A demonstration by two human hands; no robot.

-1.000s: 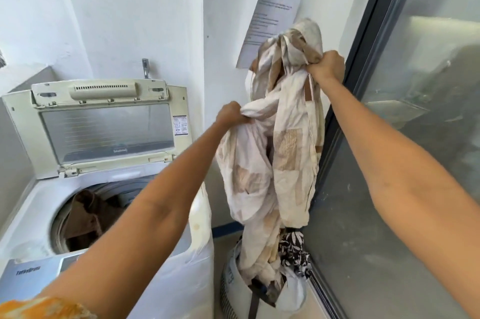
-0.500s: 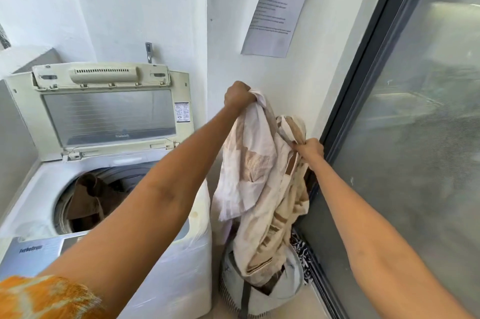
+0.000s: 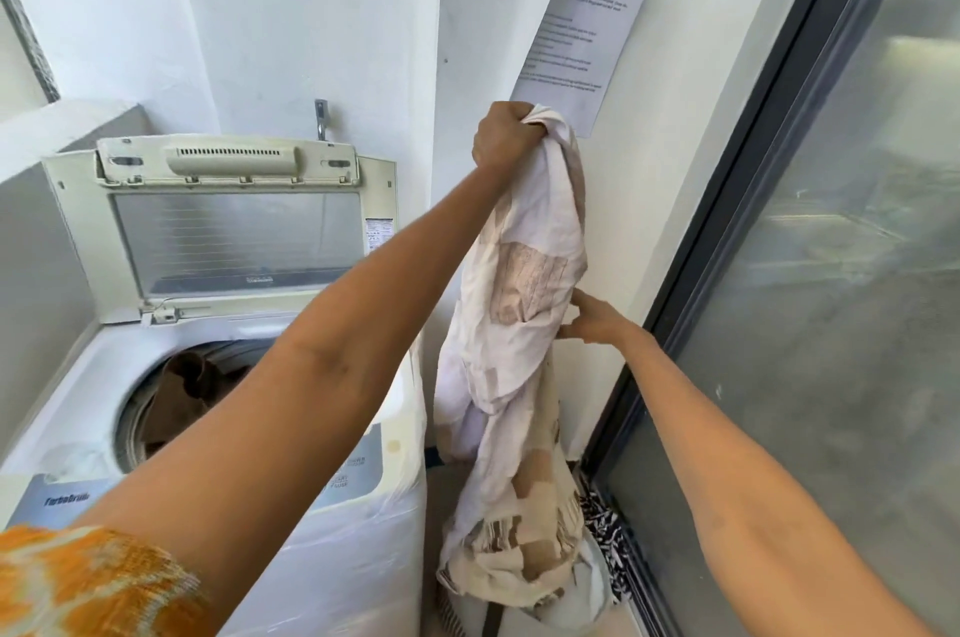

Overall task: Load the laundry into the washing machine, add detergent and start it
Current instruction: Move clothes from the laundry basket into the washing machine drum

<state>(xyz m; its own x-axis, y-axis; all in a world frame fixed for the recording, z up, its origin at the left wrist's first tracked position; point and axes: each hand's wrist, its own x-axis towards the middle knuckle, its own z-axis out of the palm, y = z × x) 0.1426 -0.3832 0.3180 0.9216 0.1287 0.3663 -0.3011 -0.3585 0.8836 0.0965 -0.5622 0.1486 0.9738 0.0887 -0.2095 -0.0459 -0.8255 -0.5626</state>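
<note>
Left grip clutches patchwork sheet above basket; brown garment in drum.

"TurboDrum" was read on the washing machine's control panel; "START/PAUSE" partly seen nr its right end. Print on wall notice & lid sticker too small to be read.

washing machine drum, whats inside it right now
A brown garment lies in the drum. The left forearm covers the drum's right side, so anything there is hidden.
</note>
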